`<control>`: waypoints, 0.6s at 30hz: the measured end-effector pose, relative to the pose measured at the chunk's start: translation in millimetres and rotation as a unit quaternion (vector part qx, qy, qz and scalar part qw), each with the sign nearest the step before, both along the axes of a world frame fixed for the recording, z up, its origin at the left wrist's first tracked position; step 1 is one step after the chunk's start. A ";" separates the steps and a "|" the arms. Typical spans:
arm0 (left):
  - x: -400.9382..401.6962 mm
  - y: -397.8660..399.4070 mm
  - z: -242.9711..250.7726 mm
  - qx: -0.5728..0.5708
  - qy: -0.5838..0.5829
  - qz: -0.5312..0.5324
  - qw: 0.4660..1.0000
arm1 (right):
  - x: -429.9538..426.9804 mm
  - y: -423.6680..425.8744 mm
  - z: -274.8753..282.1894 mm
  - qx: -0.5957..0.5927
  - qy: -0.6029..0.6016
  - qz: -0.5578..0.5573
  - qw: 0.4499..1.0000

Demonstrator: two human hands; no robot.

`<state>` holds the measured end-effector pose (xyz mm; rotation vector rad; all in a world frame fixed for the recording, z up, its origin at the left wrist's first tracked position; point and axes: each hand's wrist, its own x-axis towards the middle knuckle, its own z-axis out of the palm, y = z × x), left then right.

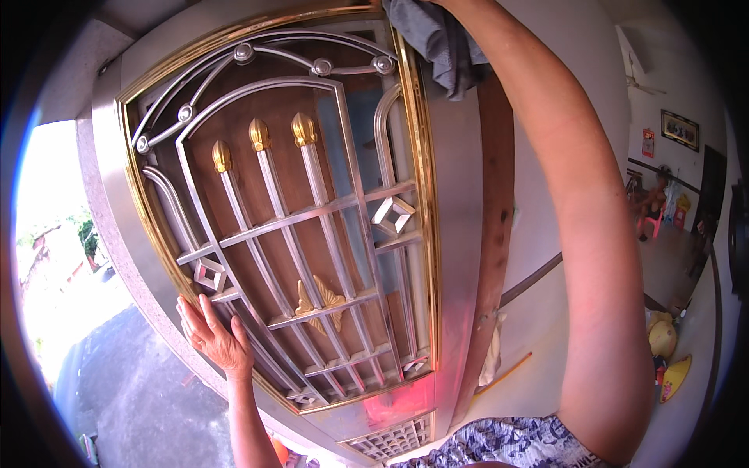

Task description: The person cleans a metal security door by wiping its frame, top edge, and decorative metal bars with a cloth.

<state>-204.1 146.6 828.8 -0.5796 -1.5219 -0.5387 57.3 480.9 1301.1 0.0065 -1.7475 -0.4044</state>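
Observation:
A metal door with silver grille bars and gold-coloured trim fills the middle of the view. My left hand rests on the trim at the door's left side, fingers spread and holding nothing. Raised to the door's upper right corner, my right hand is mostly cut off by the top edge of the picture. From it hangs a dark grey cloth, bunched against the door frame. Gold bud-shaped finials top several upright bars, and a gold butterfly-like ornament sits lower down.
Through the opening at right, a person sits on a pink chair in a room. Straw-coloured hats hang near a yellow one. A yellow stick leans by the wall. Sunlit paved ground lies outside at left.

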 end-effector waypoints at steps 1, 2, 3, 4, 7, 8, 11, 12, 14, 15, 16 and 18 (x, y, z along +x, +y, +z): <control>0.6 1.8 0.4 0.002 0.001 -0.001 1.000 | 5.3 5.4 3.3 0.053 -0.011 -0.014 0.998; 0.8 3.4 0.5 0.001 0.001 -0.003 1.000 | 7.7 10.5 6.0 0.106 -0.022 -0.028 0.994; 0.7 2.2 -0.6 0.002 -0.002 -0.001 1.000 | 6.2 0.5 0.3 0.084 -0.047 0.039 0.995; 0.2 3.5 0.7 0.005 0.000 -0.003 1.000 | 0.9 -0.4 5.7 0.083 -0.045 0.037 0.995; -2.7 0.5 -2.6 0.002 -0.002 0.001 1.000 | -11.5 -2.9 13.2 0.116 -0.037 0.039 0.992; -2.7 -1.0 -2.2 0.002 -0.001 0.002 1.000 | -9.2 2.0 12.4 0.116 -0.036 0.039 0.992; -0.2 4.5 0.2 0.003 -0.001 -0.004 1.000 | 18.2 48.2 21.8 0.139 -0.022 -0.035 0.989; -0.9 4.3 0.1 0.003 -0.002 -0.005 1.000 | 24.2 56.6 17.9 0.140 -0.022 -0.035 0.989; 0.4 2.5 -1.2 0.004 -0.004 -0.005 1.000 | 29.6 62.2 6.9 0.179 0.052 -0.005 0.982; 1.2 0.2 -0.2 0.008 0.001 0.002 1.000 | 27.4 49.0 -6.3 0.092 0.025 0.058 0.994; 1.6 0.5 0.0 0.013 0.006 0.004 1.000 | 21.8 36.0 -18.8 0.093 0.025 0.058 0.994; 0.9 3.8 -0.7 0.004 -0.001 0.006 1.000 | -10.0 12.2 -39.7 -0.012 0.151 0.155 0.976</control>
